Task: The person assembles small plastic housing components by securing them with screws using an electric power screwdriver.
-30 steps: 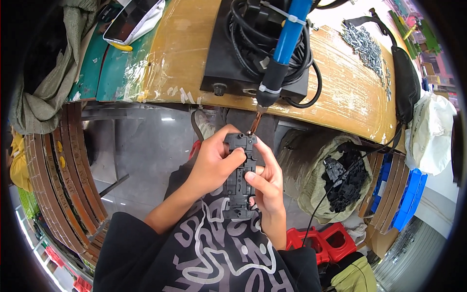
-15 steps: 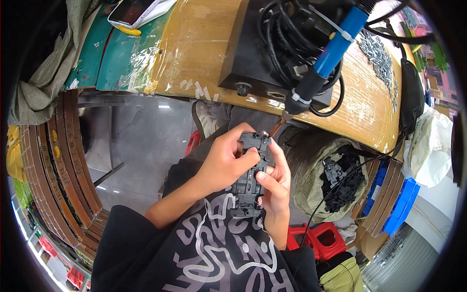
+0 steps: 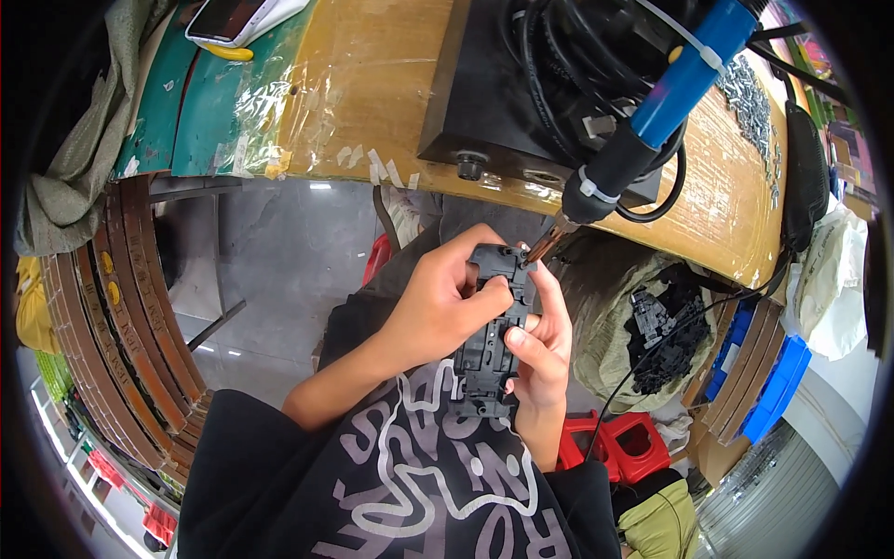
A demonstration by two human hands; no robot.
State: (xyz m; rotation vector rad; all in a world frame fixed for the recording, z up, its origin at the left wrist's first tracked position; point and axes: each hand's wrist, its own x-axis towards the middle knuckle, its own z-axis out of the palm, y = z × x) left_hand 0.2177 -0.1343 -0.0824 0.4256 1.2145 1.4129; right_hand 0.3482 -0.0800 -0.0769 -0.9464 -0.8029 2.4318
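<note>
In both hands I hold a long black plastic chassis [image 3: 481,359], upright in the view in front of my shirt. My left hand [image 3: 447,303] grips its upper left side, with the thumb bent across the face. On the right edge, my right hand [image 3: 545,354] closes round the part; its thumb lies on the edge and its index finger reaches up to the top corner. A blue and black powered screwdriver [image 3: 666,112] slants down from the upper right. Its copper-coloured tip [image 3: 548,244] meets the chassis's upper right corner; exact contact is partly hidden by my fingertips.
A black box [image 3: 484,112] with a knob and coiled cables sits on the wooden table [image 3: 363,93]. Loose screws [image 3: 750,107] lie at right, a phone [image 3: 228,19] at upper left. Below stand a sack of black parts [image 3: 605,359], red stool [image 3: 633,447] and stacked brown boards [image 3: 112,317].
The whole view has shifted slightly, so the chassis and hands appear a little further right. My grip and the screwdriver tip's place at the chassis corner look nearly the same.
</note>
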